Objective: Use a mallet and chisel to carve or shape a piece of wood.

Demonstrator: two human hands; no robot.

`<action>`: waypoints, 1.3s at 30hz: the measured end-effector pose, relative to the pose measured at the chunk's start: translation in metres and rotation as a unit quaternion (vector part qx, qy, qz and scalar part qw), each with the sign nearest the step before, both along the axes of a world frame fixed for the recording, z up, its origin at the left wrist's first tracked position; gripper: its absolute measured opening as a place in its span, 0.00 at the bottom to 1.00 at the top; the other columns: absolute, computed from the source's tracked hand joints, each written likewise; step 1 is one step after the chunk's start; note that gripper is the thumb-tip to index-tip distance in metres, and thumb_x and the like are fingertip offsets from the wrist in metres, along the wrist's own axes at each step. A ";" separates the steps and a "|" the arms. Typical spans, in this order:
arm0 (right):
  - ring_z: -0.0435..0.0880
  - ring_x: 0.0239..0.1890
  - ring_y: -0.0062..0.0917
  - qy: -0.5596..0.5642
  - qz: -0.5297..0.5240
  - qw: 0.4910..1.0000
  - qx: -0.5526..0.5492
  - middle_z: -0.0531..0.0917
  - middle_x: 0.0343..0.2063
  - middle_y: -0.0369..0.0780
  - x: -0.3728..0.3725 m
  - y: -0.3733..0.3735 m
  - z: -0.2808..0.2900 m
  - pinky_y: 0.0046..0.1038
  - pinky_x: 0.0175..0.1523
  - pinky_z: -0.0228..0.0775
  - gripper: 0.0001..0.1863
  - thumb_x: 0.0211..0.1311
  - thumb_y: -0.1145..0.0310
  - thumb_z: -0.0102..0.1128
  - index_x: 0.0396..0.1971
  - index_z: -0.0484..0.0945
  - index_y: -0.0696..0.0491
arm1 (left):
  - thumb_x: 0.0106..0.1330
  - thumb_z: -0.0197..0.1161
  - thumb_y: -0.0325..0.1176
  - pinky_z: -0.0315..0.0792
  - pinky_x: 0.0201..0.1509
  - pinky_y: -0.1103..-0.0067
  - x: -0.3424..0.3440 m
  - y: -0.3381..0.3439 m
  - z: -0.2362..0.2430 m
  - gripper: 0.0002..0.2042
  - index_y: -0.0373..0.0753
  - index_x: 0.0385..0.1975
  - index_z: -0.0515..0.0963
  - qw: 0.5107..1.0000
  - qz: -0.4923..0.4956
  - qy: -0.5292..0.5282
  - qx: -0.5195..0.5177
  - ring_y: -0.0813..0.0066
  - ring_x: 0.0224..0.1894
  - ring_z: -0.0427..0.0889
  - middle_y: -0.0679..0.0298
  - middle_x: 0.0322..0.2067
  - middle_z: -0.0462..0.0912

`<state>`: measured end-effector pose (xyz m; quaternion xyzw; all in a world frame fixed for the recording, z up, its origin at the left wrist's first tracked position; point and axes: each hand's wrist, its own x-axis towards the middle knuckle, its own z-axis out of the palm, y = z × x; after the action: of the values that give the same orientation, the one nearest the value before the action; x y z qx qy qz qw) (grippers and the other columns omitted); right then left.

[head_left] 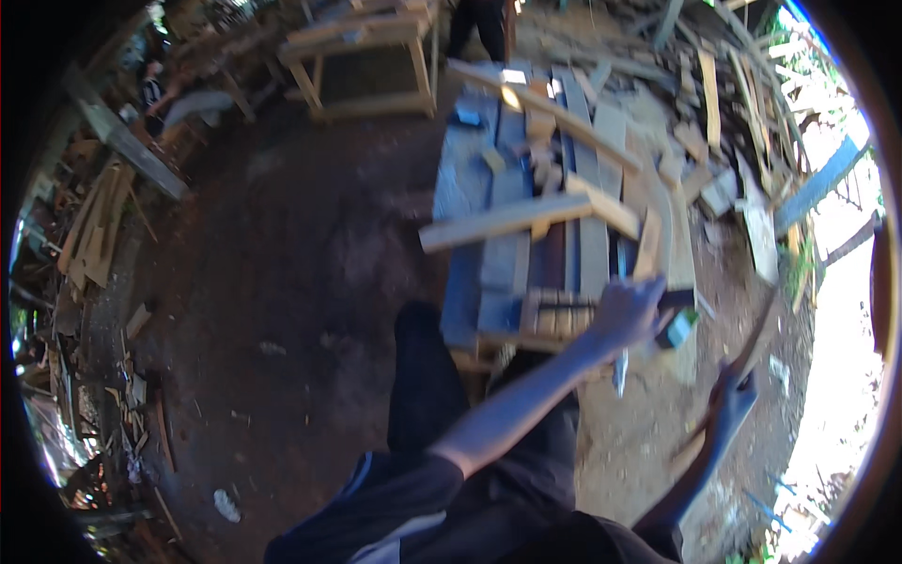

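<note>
Pale boards [507,223] lie across the workbench [458,305], seemingly unjoined, so work looks unfinished; above its near right corner, the left hand [628,313] curls, its hold unclear; beyond its right side, the right hand [735,397] grips a wooden strip [754,340].

Here a plank [507,221] lies across the workbench [457,188], a table [305,86] beyond it, left, and scrap wood [710,99] spreads right.

Right hand [735,395] had a long, thin brown wooden strip [754,340] held slantwise, far end angled out to the right. Some dark, blocky piece [677,298] (too blurry to ID, honestly) showed just right of the left hand [631,312].
</note>
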<state>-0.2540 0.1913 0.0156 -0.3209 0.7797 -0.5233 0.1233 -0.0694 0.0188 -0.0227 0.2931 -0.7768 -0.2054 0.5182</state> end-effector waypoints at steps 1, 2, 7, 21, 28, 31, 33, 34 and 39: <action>0.72 0.20 0.17 -0.140 -0.072 0.979 -0.128 0.73 0.18 0.33 0.005 -0.004 0.003 0.23 0.27 0.64 0.10 0.59 0.67 0.63 0.32 0.75 0.58 | 0.53 0.71 0.42 0.71 0.26 0.64 0.001 -0.003 0.003 0.17 0.41 0.29 0.70 1.000 0.005 0.000 -0.002 0.54 0.24 0.80 0.58 0.21 0.76; 0.71 0.20 0.17 -0.090 -0.055 0.970 -0.219 0.74 0.18 0.34 0.014 -0.011 -0.017 0.22 0.26 0.63 0.10 0.59 0.67 0.63 0.31 0.75 0.57 | 0.53 0.71 0.43 0.71 0.26 0.65 0.002 -0.004 0.006 0.17 0.41 0.29 0.70 1.000 0.003 0.002 0.007 0.55 0.24 0.80 0.58 0.21 0.77; 0.73 0.21 0.19 0.053 0.075 0.968 0.235 0.76 0.19 0.37 0.029 -0.012 0.002 0.25 0.28 0.65 0.15 0.58 0.62 0.65 0.35 0.78 0.58 | 0.52 0.71 0.42 0.73 0.26 0.67 -0.002 -0.012 0.006 0.16 0.41 0.29 0.72 0.999 -0.016 -0.029 0.026 0.59 0.23 0.82 0.61 0.20 0.78; 0.82 0.33 0.45 0.208 0.023 0.908 0.363 0.81 0.27 0.50 0.078 -0.002 -0.025 0.40 0.42 0.70 0.28 0.49 0.49 0.70 0.33 0.74 0.60 | 0.49 0.73 0.39 0.76 0.27 0.68 -0.011 0.001 -0.003 0.18 0.39 0.33 0.73 0.996 -0.032 -0.088 0.003 0.62 0.24 0.84 0.62 0.24 0.81; 0.81 0.34 0.46 0.129 0.045 0.912 0.387 0.81 0.28 0.51 0.080 -0.014 -0.028 0.41 0.43 0.70 0.30 0.49 0.47 0.69 0.35 0.75 0.61 | 0.49 0.73 0.39 0.77 0.29 0.69 -0.013 0.000 -0.010 0.18 0.38 0.34 0.74 0.996 -0.034 -0.086 0.000 0.62 0.25 0.85 0.61 0.25 0.81; 0.80 0.33 0.44 0.134 0.036 0.903 0.406 0.81 0.26 0.50 0.084 -0.016 -0.024 0.40 0.43 0.69 0.31 0.48 0.46 0.69 0.35 0.75 0.61 | 0.50 0.73 0.38 0.77 0.29 0.69 -0.014 0.000 -0.011 0.17 0.38 0.34 0.74 0.996 -0.034 -0.082 -0.004 0.62 0.26 0.85 0.61 0.24 0.82; 0.80 0.29 0.39 0.131 0.022 0.913 0.385 0.80 0.24 0.47 0.073 -0.012 -0.033 0.38 0.39 0.70 0.30 0.49 0.46 0.70 0.33 0.75 0.60 | 0.49 0.73 0.38 0.77 0.29 0.69 -0.015 -0.001 -0.011 0.17 0.38 0.34 0.74 0.996 -0.032 -0.081 -0.004 0.62 0.26 0.85 0.61 0.24 0.82; 0.79 0.25 0.34 0.127 0.007 0.923 0.364 0.78 0.21 0.44 0.065 -0.009 -0.035 0.36 0.35 0.70 0.29 0.49 0.46 0.70 0.32 0.75 0.59 | 0.50 0.73 0.38 0.77 0.29 0.69 -0.015 -0.001 -0.011 0.17 0.38 0.34 0.74 0.996 -0.032 -0.082 -0.004 0.62 0.25 0.85 0.61 0.24 0.82; 0.66 0.11 0.14 -0.020 -0.058 0.991 0.121 0.67 0.11 0.30 0.023 0.002 -0.028 0.20 0.16 0.56 0.15 0.59 0.59 0.68 0.25 0.73 0.52 | 0.51 0.72 0.39 0.77 0.29 0.69 -0.020 0.000 -0.014 0.16 0.39 0.33 0.75 0.995 -0.041 -0.090 0.003 0.62 0.25 0.85 0.61 0.24 0.82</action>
<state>-0.2314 0.1934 -0.0126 -0.2470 0.8523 -0.4374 0.1461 -0.0895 0.0190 -0.0370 0.2798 -0.8311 -0.2012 0.4365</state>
